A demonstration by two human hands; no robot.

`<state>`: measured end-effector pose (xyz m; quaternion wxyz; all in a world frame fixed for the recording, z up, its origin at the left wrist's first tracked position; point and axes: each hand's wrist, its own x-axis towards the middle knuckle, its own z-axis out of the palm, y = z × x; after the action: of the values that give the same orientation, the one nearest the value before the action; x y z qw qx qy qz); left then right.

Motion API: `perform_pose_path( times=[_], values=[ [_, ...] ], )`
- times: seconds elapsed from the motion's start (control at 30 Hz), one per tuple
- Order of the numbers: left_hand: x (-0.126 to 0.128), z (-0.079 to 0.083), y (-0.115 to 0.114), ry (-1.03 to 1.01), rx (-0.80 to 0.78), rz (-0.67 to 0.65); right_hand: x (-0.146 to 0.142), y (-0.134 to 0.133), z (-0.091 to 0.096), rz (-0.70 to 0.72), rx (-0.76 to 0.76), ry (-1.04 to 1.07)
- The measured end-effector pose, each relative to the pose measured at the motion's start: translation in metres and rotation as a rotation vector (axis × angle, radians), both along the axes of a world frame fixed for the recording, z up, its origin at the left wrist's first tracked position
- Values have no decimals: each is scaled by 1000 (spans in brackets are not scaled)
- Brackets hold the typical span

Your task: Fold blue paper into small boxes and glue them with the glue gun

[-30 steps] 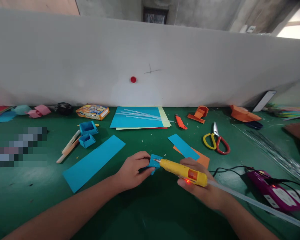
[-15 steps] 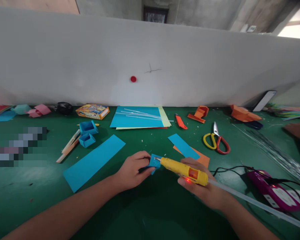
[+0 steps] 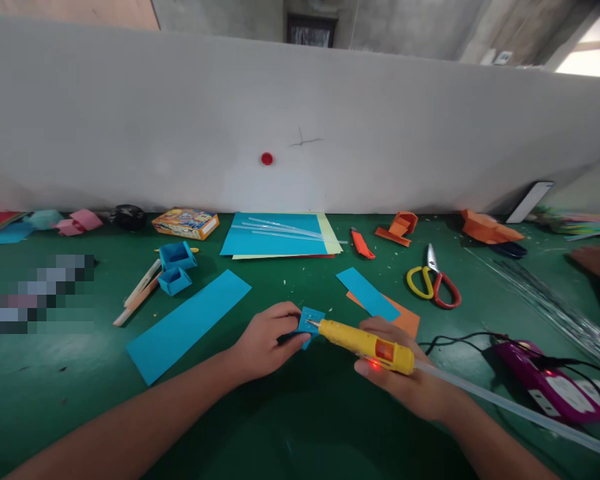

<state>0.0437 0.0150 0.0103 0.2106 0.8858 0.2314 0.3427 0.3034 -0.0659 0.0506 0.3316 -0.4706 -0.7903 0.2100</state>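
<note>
While left fingers point(image 3: 283, 326) pinch blue paper point(image 3: 309, 313), right fingers point(image 3: 382, 325) grip glue gun point(image 3: 360, 340); orange box point(image 3: 185, 223) print illegible.

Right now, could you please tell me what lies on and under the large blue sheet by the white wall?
Several clear sticks lie on the blue sheet. Beneath it, pale yellow paper shows at the right and front, with a red edge below. Anything else underneath is covered.

glue gun point(image 3: 350, 336) — right of folded piece point(image 3: 311, 315) | sticks point(image 3: 286, 228) on paper stack point(image 3: 275, 246) — behind both
</note>
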Motion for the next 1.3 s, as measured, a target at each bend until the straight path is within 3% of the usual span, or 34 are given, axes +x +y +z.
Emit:
perform_pose_path(
  times=[0.53, 0.8, 1.3],
  values=[
    [-1, 3, -1, 1, -131, 11, 5, -1, 1, -41, -38, 44],
    [-2, 1, 0, 4, -130, 18, 3, -1, 11, -41, -21, -18],
    [-1, 0, 0, 12, -91, -19, 4, -1, 5, -138, -29, 10]
  ],
)
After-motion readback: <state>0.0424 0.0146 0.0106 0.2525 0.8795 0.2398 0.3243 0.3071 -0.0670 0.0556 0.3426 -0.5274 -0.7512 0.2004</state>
